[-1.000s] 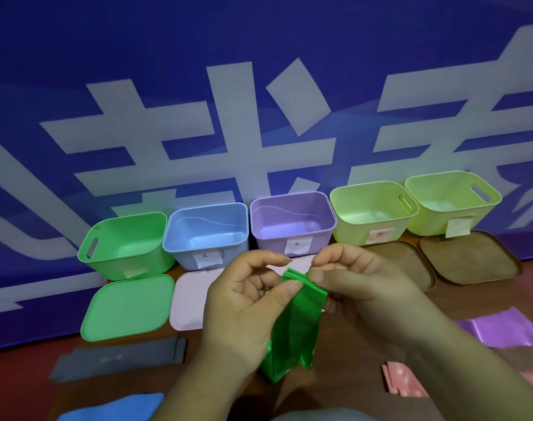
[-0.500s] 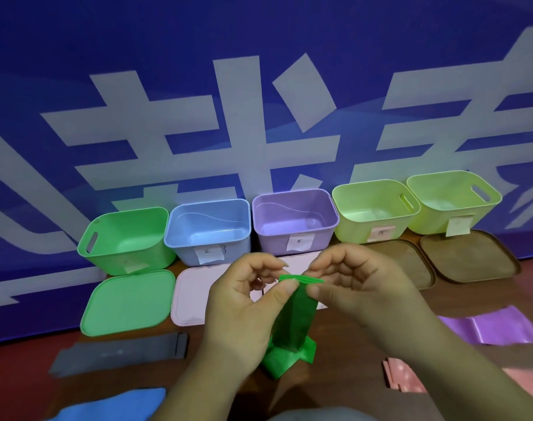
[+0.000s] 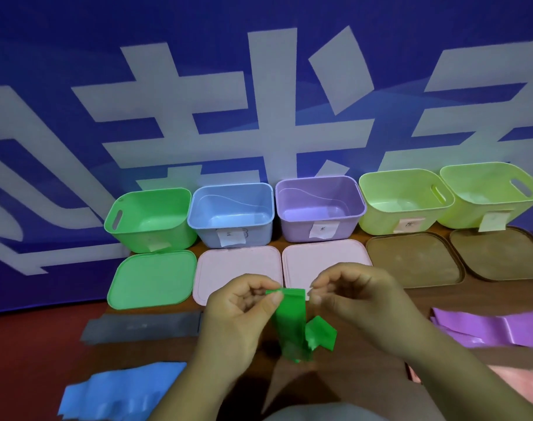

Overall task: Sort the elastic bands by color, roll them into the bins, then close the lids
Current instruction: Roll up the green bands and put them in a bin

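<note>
Green band (image 3: 290, 320) | left hand (image 3: 237, 311), right hand (image 3: 360, 299) fingers pinch top | bottom end blurred

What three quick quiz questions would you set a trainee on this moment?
1. True or false: the left hand and the right hand both pinch the top of the green band.
2. Which lies on the table right of the hands? A grey band, B blue band, C purple band.
3. What colour is the leftmost bin?
Key: 1 true; 2 C; 3 green.
</note>
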A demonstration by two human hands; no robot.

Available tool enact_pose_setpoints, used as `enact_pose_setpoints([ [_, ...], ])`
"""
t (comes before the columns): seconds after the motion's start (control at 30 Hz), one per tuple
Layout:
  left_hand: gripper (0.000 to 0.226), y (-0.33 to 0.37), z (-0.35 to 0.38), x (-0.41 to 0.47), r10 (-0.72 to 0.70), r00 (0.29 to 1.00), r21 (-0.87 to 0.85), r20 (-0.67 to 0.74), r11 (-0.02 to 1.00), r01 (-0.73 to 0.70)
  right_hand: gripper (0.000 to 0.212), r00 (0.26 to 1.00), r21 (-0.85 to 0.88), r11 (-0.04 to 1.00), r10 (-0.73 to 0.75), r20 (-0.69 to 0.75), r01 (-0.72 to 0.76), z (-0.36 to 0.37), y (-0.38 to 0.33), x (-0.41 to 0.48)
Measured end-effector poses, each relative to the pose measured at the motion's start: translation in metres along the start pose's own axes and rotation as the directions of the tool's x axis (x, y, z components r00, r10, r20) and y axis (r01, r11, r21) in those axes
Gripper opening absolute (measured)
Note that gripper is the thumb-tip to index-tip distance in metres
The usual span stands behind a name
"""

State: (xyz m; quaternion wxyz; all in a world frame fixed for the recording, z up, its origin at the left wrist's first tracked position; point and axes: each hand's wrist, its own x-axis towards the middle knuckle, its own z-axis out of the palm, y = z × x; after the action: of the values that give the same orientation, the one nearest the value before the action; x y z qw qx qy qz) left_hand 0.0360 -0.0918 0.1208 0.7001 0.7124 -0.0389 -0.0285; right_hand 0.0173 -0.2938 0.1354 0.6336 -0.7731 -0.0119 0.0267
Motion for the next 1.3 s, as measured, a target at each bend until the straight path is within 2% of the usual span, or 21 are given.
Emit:
enact_pose_setpoints([
  [0.1,0.025,-0.021,-0.021,0.002,-0.085,0.995,0.048,-0.059,0.995,0.088,0.014,0.984,-0.161,0.973,0.172,0.045,-0.163,-0.001,0.052,0.012],
  [0.17,0.022,-0.036,-0.034,0.002,-0.127,0.989,0.102,-0.071,0.986,0.134,0.012,0.946,-0.383,0.877,0.323,0.026,-0.289,-0.003,0.099,0.016],
  [0.23,0.022,-0.049,-0.043,0.002,-0.170,0.982,0.147,-0.081,0.973,0.181,0.014,0.877,-0.493,0.755,0.479,-0.035,-0.432,-0.003,0.143,0.016],
  [0.3,0.023,-0.061,-0.051,0.000,-0.209,0.974,0.176,-0.089,0.959,0.222,0.017,0.823,-0.482,0.700,0.563,-0.080,-0.526,0.001,0.169,0.009],
  [0.43,0.025,-0.075,-0.062,-0.003,-0.246,0.965,0.182,-0.087,0.949,0.258,0.013,0.803,-0.427,0.694,0.574,-0.158,-0.580,0.018,0.186,-0.003],
  [0.57,0.012,-0.077,-0.066,-0.004,-0.261,0.962,0.210,-0.076,0.939,0.272,0.028,0.686,-0.290,0.625,0.621,-0.378,-0.725,0.038,0.211,-0.006],
  [0.67,0.010,-0.076,-0.067,0.000,-0.259,0.965,0.227,-0.048,0.938,0.263,0.040,0.617,-0.188,0.610,0.636,-0.463,-0.770,0.047,0.222,-0.004],
  [0.77,0.024,-0.073,-0.067,0.007,-0.269,0.963,0.272,-0.021,0.925,0.265,0.023,0.638,-0.249,0.599,0.620,-0.457,-0.761,0.050,0.230,-0.003],
  [0.9,0.021,-0.068,-0.061,0.017,-0.272,0.962,0.283,0.000,0.923,0.261,0.020,0.679,-0.305,0.620,0.555,-0.482,-0.723,0.055,0.238,-0.006],
  [1.07,0.018,-0.063,-0.045,0.018,-0.275,0.959,0.288,0.062,0.925,0.247,0.014,0.691,-0.253,0.657,0.579,-0.432,-0.710,0.049,0.231,-0.011],
  [1.17,0.017,-0.060,-0.039,0.017,-0.261,0.963,0.283,0.066,0.930,0.233,0.019,0.735,-0.255,0.706,0.541,-0.408,-0.661,0.032,0.204,-0.015],
  [1.3,0.019,-0.057,-0.032,0.015,-0.243,0.968,0.248,0.060,0.943,0.222,0.029,0.835,-0.373,0.764,0.384,-0.394,-0.526,0.005,0.161,-0.016],
])
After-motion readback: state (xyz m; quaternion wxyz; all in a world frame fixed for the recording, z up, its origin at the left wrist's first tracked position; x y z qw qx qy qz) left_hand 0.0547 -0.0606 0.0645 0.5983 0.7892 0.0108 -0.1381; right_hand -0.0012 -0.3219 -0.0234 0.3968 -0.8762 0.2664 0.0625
